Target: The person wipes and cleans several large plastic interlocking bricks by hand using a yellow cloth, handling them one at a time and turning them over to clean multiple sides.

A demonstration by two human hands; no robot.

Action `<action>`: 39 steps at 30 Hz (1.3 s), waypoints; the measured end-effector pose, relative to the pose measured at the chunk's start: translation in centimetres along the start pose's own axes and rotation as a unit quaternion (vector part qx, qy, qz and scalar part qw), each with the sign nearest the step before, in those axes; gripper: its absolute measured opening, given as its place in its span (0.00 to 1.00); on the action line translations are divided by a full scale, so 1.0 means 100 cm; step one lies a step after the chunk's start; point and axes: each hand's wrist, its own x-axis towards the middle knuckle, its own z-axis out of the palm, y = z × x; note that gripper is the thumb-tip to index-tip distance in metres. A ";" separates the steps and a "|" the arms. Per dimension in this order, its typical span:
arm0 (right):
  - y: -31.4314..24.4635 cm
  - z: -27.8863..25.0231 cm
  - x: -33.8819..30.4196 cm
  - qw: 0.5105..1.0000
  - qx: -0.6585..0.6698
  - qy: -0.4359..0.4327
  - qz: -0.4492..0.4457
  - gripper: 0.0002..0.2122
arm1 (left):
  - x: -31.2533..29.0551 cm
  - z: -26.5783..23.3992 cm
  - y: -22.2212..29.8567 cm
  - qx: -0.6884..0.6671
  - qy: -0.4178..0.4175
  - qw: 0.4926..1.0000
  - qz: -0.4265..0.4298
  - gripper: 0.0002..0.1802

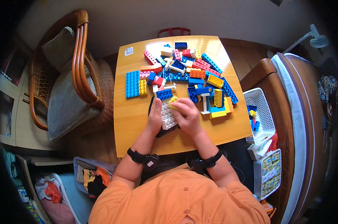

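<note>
A white studded building plate (168,116) lies at the near middle of the wooden table, over a dark flat thing that is mostly hidden. My left hand (155,118) is closed on the plate's left edge. A blue brick (164,94) sits at the plate's far end. Between the fingertips of my right hand (188,115) is a small yellow piece (172,100), held over the plate's right side; my fingers partly cover it, so its full shape is hidden. Just to the right stands a built group of blocks with a yellow brick (218,98) on its side.
Loose coloured bricks are heaped across the table (133,128), with a blue plate (132,84) at left. A white basket (268,112) with more bricks stands off the right edge, and another basket (268,173) lies nearer. A rattan chair (79,63) is at left.
</note>
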 end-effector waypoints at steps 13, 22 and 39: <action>-0.004 -0.005 0.001 1.000 0.001 -0.028 0.003 0.08 | -0.001 0.000 0.003 0.069 -0.002 0.997 0.038 0.36; -0.003 -0.003 0.000 0.998 -0.008 -0.061 0.030 0.06 | -0.003 0.012 0.007 0.087 0.018 0.994 0.070 0.38; 0.006 -0.006 0.001 0.998 -0.020 -0.065 0.017 0.05 | 0.001 0.014 0.013 0.052 0.052 0.993 0.096 0.39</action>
